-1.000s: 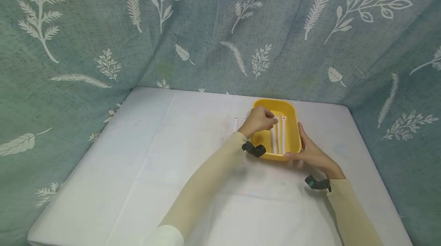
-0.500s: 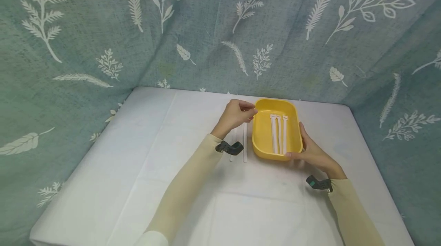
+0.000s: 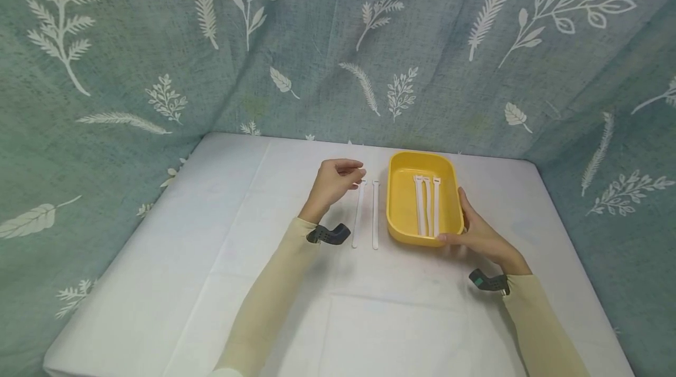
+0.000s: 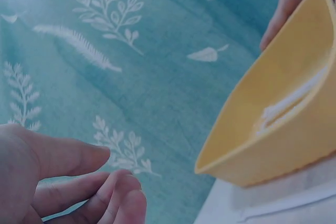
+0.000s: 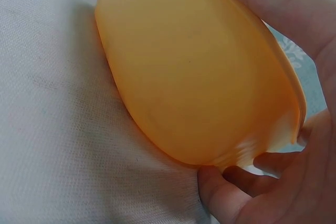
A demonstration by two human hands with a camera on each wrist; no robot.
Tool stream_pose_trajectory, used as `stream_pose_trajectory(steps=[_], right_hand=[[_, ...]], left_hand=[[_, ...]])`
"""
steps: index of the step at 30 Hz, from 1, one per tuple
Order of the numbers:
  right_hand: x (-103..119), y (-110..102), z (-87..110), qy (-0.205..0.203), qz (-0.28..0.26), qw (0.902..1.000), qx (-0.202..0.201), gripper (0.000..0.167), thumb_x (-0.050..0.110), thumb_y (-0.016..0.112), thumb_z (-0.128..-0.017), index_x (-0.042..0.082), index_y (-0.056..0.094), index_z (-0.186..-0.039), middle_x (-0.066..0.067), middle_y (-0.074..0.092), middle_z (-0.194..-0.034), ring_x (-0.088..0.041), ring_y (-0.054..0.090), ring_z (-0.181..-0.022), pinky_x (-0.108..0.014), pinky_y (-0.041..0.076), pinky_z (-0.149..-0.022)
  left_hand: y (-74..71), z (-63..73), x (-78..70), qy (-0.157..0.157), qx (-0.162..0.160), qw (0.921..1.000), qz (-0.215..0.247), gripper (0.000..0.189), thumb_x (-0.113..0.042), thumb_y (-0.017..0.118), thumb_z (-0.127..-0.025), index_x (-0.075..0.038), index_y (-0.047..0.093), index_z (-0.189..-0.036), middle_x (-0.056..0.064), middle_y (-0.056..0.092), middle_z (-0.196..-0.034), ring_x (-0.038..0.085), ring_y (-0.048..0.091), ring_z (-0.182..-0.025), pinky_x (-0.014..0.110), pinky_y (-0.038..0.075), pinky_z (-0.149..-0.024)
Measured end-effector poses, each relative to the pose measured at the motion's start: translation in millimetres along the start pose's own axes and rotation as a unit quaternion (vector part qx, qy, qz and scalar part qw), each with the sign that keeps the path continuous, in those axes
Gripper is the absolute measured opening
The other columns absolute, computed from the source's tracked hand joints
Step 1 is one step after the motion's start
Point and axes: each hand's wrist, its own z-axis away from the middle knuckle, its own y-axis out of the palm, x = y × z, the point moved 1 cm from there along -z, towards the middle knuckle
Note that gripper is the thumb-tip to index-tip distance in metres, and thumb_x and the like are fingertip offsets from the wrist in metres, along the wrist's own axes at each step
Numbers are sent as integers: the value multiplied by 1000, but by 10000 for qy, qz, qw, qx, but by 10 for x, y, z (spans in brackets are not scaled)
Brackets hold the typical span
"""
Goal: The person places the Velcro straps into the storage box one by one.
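My left hand (image 3: 334, 180) hovers by the head of a white cable tie (image 3: 358, 218) on the table. In the left wrist view, its thumb and loosely bent fingers (image 4: 79, 158) have a gap with nothing in it. A second white cable tie (image 3: 375, 215) lies parallel, between that one and a yellow plastic tray (image 3: 402, 206). My right hand (image 3: 477, 233) grips the tray's near right corner, thumb over the rim and the other fingers around the outside and low edge. Inside the tray, several white slotted-head cable ties (image 3: 436, 206) lie side by side lengthwise.
A white cloth (image 3: 253, 283) covers the table. Behind it and at both sides hangs a green-blue leaf-print curtain (image 3: 317, 95), close to the tray's far end. Dark wrist devices (image 3: 328, 235) are worn on both wrists.
My left hand has left the tray and moved left to the table's cable ties. A cable tie it held over the tray now lies inside. The right hand and tray stay put.
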Motion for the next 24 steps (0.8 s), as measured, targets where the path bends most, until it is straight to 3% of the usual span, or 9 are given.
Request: stream_pose_trajectory(steps=[10, 24], right_hand=[[-12, -1, -12, -105, -86, 9999, 41, 133, 25, 84, -86, 26, -26, -161, -9, -15, -175, -43, -6, -162, -77, 4, -124], [-22, -2, -10, -72, -7, 10000, 20, 134, 27, 84, -85, 26, -26, -161, -10, -15, -175, -43, -5, -162, -77, 5, -124]], left_hand=[[-45, 17, 166, -194, -281, 9993, 156, 30, -19, 72, -97, -2, 73, -122, 19, 76, -113, 27, 75, -95, 30, 66, -82], [12, -29, 456, -622, -410, 9968, 282, 30, -13, 71, -97, 4, 72, -121, 22, 75, -111, 16, 73, -83, 27, 66, -79]])
